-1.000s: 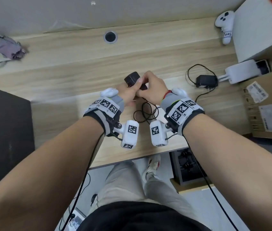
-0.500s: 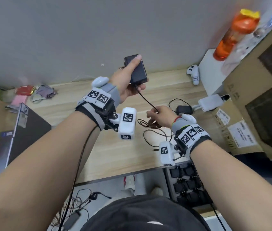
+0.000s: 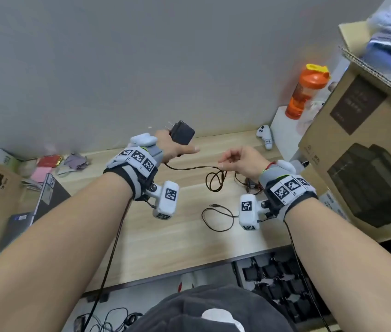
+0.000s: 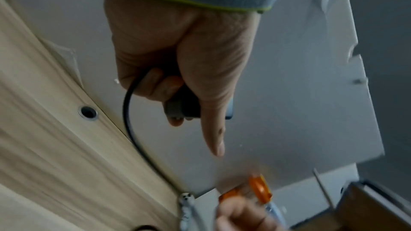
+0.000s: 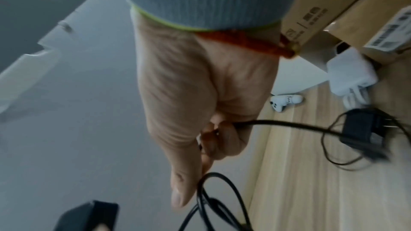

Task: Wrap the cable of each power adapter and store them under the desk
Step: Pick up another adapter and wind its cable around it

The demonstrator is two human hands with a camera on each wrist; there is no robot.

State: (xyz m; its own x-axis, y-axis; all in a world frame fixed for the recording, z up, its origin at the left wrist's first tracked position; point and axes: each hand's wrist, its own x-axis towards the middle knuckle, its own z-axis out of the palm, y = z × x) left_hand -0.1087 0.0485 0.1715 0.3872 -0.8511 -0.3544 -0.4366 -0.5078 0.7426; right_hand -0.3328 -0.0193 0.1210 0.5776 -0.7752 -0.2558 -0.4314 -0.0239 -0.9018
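The left hand (image 3: 174, 147) grips a black power adapter (image 3: 182, 135) and holds it up above the bench (image 3: 165, 236). Its cable (image 3: 196, 167) runs to the right hand (image 3: 242, 161), which pinches it. The rest hangs in loops down to the bench. A second adapter (image 5: 358, 129) lies on the bench near the right hand.

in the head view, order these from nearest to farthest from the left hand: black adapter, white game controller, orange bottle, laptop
1. The black adapter, gripped in the left hand itself.
2. The white game controller, to the right at the back of the desk, and the laptop, lower left: too close to call.
3. The orange bottle, far right, up on the white box.
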